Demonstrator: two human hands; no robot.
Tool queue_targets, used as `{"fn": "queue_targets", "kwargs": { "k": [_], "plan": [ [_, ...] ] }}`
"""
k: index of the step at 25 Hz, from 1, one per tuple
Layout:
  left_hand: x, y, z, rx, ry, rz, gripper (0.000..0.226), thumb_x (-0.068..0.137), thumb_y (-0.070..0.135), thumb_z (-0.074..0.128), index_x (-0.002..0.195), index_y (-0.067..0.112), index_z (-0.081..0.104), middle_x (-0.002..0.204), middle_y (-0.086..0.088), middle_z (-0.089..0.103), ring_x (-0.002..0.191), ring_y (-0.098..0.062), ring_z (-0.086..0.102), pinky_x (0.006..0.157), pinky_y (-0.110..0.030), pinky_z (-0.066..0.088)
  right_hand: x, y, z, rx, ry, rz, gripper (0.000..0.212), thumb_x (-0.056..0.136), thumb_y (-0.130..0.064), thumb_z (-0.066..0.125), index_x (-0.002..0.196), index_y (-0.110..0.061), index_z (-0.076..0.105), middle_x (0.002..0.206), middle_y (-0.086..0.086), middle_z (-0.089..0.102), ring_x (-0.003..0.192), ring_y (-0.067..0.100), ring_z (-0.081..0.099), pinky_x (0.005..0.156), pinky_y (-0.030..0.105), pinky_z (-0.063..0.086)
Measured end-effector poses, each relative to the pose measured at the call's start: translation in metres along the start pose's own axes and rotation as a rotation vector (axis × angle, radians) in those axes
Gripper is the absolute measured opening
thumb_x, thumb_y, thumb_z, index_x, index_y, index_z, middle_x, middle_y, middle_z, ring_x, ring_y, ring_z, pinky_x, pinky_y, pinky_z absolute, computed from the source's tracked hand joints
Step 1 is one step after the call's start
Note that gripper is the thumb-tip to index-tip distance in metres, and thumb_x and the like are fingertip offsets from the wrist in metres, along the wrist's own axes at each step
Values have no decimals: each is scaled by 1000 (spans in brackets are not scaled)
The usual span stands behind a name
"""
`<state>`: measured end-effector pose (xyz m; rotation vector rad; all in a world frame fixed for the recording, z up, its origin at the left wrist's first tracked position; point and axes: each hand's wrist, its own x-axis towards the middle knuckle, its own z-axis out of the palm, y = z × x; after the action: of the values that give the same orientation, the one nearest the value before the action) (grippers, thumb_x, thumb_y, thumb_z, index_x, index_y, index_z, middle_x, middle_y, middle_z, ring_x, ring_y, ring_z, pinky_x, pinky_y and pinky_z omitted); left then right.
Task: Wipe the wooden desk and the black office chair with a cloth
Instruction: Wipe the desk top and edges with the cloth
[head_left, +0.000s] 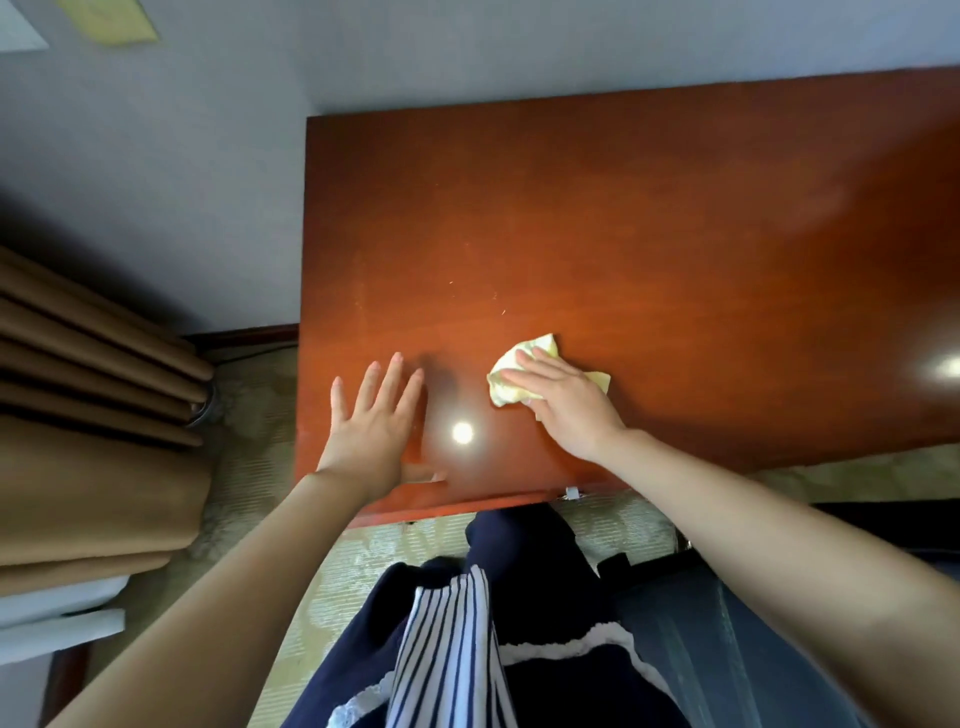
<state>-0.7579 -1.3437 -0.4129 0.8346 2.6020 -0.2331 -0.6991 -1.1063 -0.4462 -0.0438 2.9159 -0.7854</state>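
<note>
Cloth (503, 388), pale yellow and crumpled, lies on the reddish-brown wooden worktop (649, 234), toward its near edge and left of its middle. The right hand (566, 400) presses it down from above: the fingers (524, 375) lie nearly straight across the cloth, not curled round it, and yellow folds stick out past the fingertips and beside the wrist. The left hand (376, 431) rests just beside it, apart from the cloth, palm down near the worktop's left near corner with its fingers straight and spread, holding nothing. Between the two hands a round spot of reflected light (462, 432) shines on the glossy surface, and a few tiny pale specks lie farther back. Both bare forearms reach in from below. Under them shows the person's navy clothing with a striped white panel (452, 649), over a pale patterned carpet (249, 415). A dark shape (675, 613) sits low on the right, below the right forearm; what it is cannot be told. Brown curtain folds (93, 467) hang at the left against a grey wall (156, 156).
</note>
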Motion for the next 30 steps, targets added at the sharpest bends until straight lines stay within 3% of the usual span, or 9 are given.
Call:
{"fn": "queue_targets", "kwargs": {
  "k": [7,10,15,18,23,27,30],
  "plan": [
    [-41,-15,38,-205,5,-368,131,66,79,56,147,8,-18,157,-14,-18,144,-32,-15,113,-56,1,-23,-68,53,-51,-54,-239,44,91,-3,53,130,-23,56,145,4,43,140,23,30,117,33,19],
    [-42,-18,38,-264,-36,-495,134,65,78,59,147,4,-16,157,-15,-14,145,-33,-11,113,-58,4,-11,-71,60,-92,-185,-403,48,92,-1,49,134,-24,52,149,0,36,143,19,22,118,32,13],
    [-36,-21,34,-459,-147,-674,137,62,74,66,148,2,-14,158,-14,0,145,-30,11,112,-59,10,33,-38,34,-190,-321,-585,55,91,0,49,137,-31,47,152,-7,31,143,15,21,116,26,7],
    [-35,-22,35,-470,-134,-688,134,63,72,67,148,3,-9,155,-12,14,139,-28,27,112,-53,20,74,-13,6,-159,-262,-499,57,89,4,51,134,-30,50,150,-1,35,142,20,26,115,25,9],
    [-26,-23,33,-516,-90,-726,133,62,68,72,149,3,-5,149,-12,25,135,-27,32,108,-41,28,144,35,-29,-180,-139,-259,51,94,0,46,137,-29,46,150,3,35,139,25,28,115,34,20],
    [-31,-30,36,-604,-109,-689,134,62,62,76,150,8,-9,154,-7,16,136,-27,30,110,-39,26,176,38,-32,-103,29,-18,41,99,-13,43,139,-20,44,151,4,34,141,22,24,116,35,18],
    [-37,-37,38,-673,-126,-653,133,64,57,78,150,14,-13,158,1,6,139,-25,27,111,-41,28,180,25,-22,-112,69,18,40,99,-14,44,139,-18,45,150,6,36,142,23,24,117,35,18]
  ]
}}
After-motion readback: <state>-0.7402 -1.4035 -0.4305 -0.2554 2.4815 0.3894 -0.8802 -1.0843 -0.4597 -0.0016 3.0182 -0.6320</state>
